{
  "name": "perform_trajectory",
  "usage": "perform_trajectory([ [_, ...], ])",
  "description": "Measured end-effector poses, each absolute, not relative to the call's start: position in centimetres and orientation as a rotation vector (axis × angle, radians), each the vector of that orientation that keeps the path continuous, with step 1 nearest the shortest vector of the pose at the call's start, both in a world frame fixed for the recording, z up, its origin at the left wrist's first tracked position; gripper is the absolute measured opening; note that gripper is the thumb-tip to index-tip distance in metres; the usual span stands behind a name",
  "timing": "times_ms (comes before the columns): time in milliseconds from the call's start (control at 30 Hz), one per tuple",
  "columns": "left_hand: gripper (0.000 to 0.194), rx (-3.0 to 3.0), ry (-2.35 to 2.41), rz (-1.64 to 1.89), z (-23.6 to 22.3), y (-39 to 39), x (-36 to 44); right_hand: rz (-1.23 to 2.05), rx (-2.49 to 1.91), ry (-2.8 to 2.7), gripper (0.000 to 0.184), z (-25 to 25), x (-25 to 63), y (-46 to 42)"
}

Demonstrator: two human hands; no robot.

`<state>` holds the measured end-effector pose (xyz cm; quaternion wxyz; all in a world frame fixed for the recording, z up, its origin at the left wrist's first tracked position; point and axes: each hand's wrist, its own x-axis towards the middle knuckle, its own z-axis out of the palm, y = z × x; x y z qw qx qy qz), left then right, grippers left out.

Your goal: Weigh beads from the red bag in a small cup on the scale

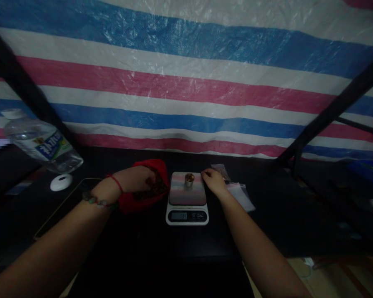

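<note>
A white kitchen scale (187,205) stands on the dark table (161,244) in front of me, with a small metal cup (189,179) of brownish bits on its platform. My left hand (139,179) reaches into a red bag (149,186) left of the scale, its fingers curled down among dark contents. My right hand (214,181) rests at the platform's right edge, fingers bent together near the cup. Whether either hand holds something is hidden.
Small clear plastic bags (236,191) lie right of the scale. A plastic water bottle (42,140) lies at the far left, with a white round object (61,182) beside it. A striped tarp (186,82) hangs behind. Black frame bars (329,116) slant at both sides.
</note>
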<state>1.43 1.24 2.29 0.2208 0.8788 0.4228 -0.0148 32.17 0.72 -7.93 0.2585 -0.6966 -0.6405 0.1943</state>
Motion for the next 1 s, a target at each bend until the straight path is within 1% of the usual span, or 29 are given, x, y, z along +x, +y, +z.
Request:
perform_trajectory([
  [100,0.023,2.441,1.156,-0.044,2.9,-2.0,1.2,0.529,-1.876,-1.742,0.025,-8.0,32.2,0.7],
  [200,0.021,2.375,1.16,-0.158,3.2,-5.9,0.7,0.509,-1.872,-1.754,0.026,-8.0,32.3,0.7],
  [267,0.024,2.314,1.183,-0.238,2.3,-8.0,0.2,0.494,-1.881,-1.759,0.026,-8.0,32.3,0.8],
  [333,0.027,2.29,1.2,-0.246,0.6,-9.4,-0.3,0.487,-1.889,-1.753,0.026,-8.1,32.4,0.9],
  [400,0.021,2.299,1.19,-0.227,-1.0,-9.9,-0.7,0.485,-1.888,-1.743,0.026,-8.2,32.4,1.0],
  [467,0.022,2.336,1.155,-0.183,-1.8,-9.7,-0.6,0.486,-1.874,-1.735,0.026,-8.3,32.4,1.0],
  [533,0.023,2.394,1.119,-0.061,-1.5,-8.9,0.2,0.489,-1.855,-1.733,0.026,-8.4,32.5,1.1],
  [733,0.023,2.571,1.096,0.529,0.6,-4.3,6.6,0.486,-1.846,-1.716,0.025,-8.5,32.7,1.1],
  [900,0.027,2.588,1.036,0.664,1.0,-0.8,11.3,0.479,-1.846,-1.719,0.027,-8.4,32.8,1.1],
  [1000,0.027,2.588,1.072,0.869,1.9,-1.3,10.4,0.477,-1.848,-1.73,0.027,-8.4,32.6,1.1],
])
